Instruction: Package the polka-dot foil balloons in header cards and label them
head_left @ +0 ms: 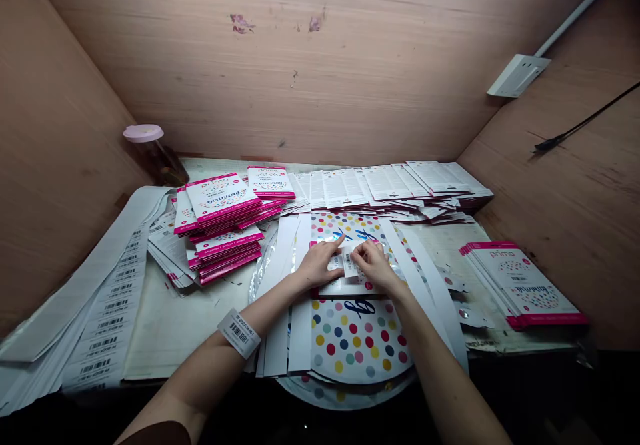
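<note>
Left grip (316,265) and right grip (374,265) work close together, both narrow, on a small white barcode sticker (349,262) between them. Right fingertips (361,250) pinch its upper part, while the left index finger (341,240) stretches out just above it. The sticker lies over a pink-edged card (345,289), which rests on polka-dot balloon cards (355,345) at the front of the desk (170,338). Long white paper strips (300,325) lie under the left forearm, and more (435,305) run beside the right one. A barcoded band (239,333) circles the left wrist. Behind the hands, stacks of pink-edged Prima packs (223,212) stand at left, and overlapping white printed sheets (390,182) fan along the back. Another pile of packs (520,285) sits at right. Long barcode label strips (105,305) trail off the left side. A pink-lidded jar (144,133) stands in the back corner, against wooden walls (300,65) carrying a wall socket (519,75).
</note>
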